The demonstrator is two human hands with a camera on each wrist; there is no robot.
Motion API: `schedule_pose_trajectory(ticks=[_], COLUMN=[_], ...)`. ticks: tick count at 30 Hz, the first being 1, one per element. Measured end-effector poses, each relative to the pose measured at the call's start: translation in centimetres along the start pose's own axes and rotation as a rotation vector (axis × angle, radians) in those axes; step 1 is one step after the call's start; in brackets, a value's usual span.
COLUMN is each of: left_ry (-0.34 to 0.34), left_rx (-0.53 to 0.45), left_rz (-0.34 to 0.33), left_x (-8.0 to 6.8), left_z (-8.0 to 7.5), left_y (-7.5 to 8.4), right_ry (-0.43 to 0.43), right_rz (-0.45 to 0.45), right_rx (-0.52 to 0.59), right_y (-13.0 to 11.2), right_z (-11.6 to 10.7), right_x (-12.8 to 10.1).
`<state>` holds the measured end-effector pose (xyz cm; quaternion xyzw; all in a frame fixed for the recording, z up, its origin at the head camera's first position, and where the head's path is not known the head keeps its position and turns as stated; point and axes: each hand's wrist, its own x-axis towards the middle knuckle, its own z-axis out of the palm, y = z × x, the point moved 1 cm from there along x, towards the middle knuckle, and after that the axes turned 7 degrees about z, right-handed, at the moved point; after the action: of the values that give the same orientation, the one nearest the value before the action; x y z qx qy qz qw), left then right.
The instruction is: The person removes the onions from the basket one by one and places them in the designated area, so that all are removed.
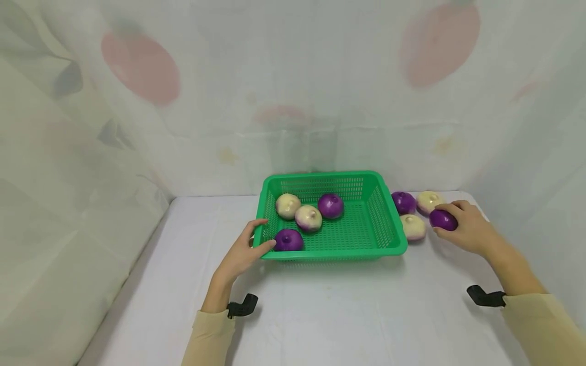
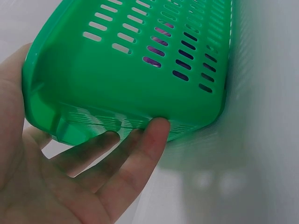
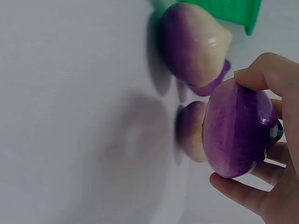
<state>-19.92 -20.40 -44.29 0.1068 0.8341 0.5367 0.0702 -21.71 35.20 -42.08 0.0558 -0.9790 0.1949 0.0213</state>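
A green slotted basket (image 1: 386, 223) stands mid-table with several onions in it: two purple ones (image 1: 288, 239) (image 1: 330, 205) and two pale ones (image 1: 288, 206) (image 1: 309, 217). My left hand (image 1: 267, 234) grips its front left corner, thumb on the rim and fingers (image 2: 140, 149) curled under the base (image 2: 117, 93). To the right of the basket my right hand (image 1: 449, 221) holds a purple onion (image 1: 441, 219) (image 3: 238, 133) between thumb and fingers (image 3: 261, 74), just above the table. Beside it lie a purple onion (image 1: 403, 202) and two pale ones (image 1: 429, 201) (image 1: 413, 226).
The table is covered by a white cloth (image 1: 348, 310). A pale curtain with a fruit print (image 1: 293, 101) closes off the back and both sides. Black wrist mounts (image 1: 242, 306) (image 1: 485, 297) sit at both of my sleeves.
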Motion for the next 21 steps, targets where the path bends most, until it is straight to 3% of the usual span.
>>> schedule_pose_trajectory(ticks=[11,21], left_ry=[0.007,0.012], left_rx=[-0.008,0.008], left_rz=[0.007,0.004], left_x=[0.0,0.0], left_z=[0.1,0.1], left_y=[-0.1,0.1], right_ry=[-0.073,-0.104], right_rz=[0.035,0.023], right_rx=[-0.008,-0.005], right_y=[1.6,1.7], right_z=[2.3,2.5], right_x=[0.2,0.1])
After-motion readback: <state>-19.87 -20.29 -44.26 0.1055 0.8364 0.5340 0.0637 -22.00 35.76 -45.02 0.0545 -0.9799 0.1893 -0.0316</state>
